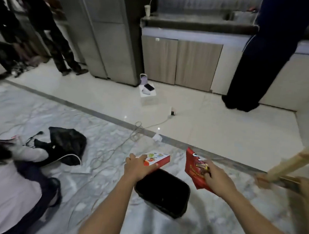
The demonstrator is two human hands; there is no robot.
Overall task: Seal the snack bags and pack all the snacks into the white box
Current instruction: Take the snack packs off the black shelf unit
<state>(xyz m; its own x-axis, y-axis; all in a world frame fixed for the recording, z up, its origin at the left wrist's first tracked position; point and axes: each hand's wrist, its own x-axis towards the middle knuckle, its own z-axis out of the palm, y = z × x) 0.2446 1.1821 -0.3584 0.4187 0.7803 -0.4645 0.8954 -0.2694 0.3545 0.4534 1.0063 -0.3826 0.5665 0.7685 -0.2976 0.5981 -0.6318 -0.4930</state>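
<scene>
My left hand [134, 167] grips the white box [156, 160] — its long axis runs right. My right hand [217, 178] pinches the red snack bag [194, 167] just beside it — nearer.

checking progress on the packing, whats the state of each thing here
left hand: shut on the snack box
snack box: held up, closed, tilted
right hand: shut on the red bag
red bag: held upright above the floor, top seal too blurred to tell
black case: on the floor below the hands, closed
cabinet doors: shut
cable: loose on the floor
</scene>
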